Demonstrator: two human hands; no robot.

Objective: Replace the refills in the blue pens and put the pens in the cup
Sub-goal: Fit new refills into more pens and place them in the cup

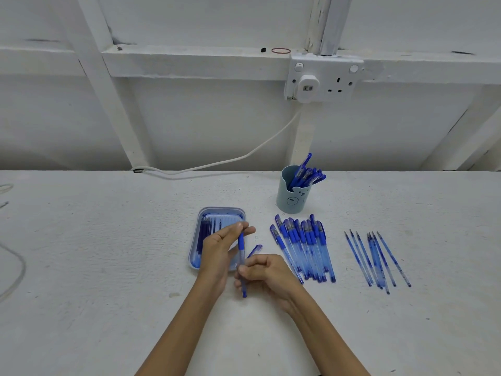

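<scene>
Blue pen (241, 245) is being held over the table's near middle, just in front of the tray (217, 210) of refills (204, 234). The left hand (217, 253) is pinching its far tip section, and the right hand (268, 272) is curling round the barrel. I judge the tip is being twisted, though on or off I cannot tell. The next move is calling for the loose cap (254, 251), then the cup (291, 199) at far right.

White table (108, 240), carrying:
- pale blue rectangular plastic tray (222, 210), dark blue refills (203, 234) inside;
- grey-blue cup with a bear face (291, 202), finished blue pens (306, 172) standing in it;
- row of capped blue pens (303, 248), right of the tray;
- loose thin refills (376, 256), far right.

Translucent blue pen (241, 256), near upright: left hand (217, 251) pinches its upper end, right hand (267, 272) grips its barrel.
</scene>
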